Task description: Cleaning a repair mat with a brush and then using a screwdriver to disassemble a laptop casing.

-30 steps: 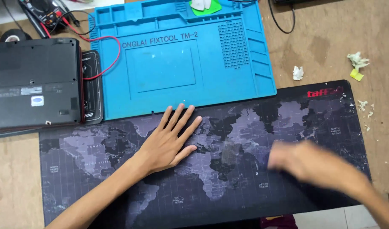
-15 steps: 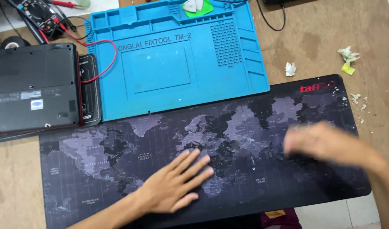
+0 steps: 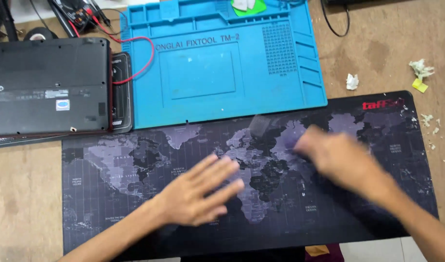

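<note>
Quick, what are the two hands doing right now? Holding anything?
Left hand: open, flat on the map mat, holding nothing.
Right hand: blurred over the mat; cannot tell.

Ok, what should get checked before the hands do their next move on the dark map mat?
1. Left hand flat on the map mat, fingers spread: ok.
2. Right hand sharp enough to judge its grip: cannot tell, it is blurred.
3. Either hand holding something: left no; right cannot tell.
4. Mat lying flat under the hands: ok.
5. Mat free of bits: not ok, small white crumbs sit near its right edge, and crumpled paper scraps lie on the table beside it.
6. Blue work mat and closed laptop apart from both hands: ok.
</note>
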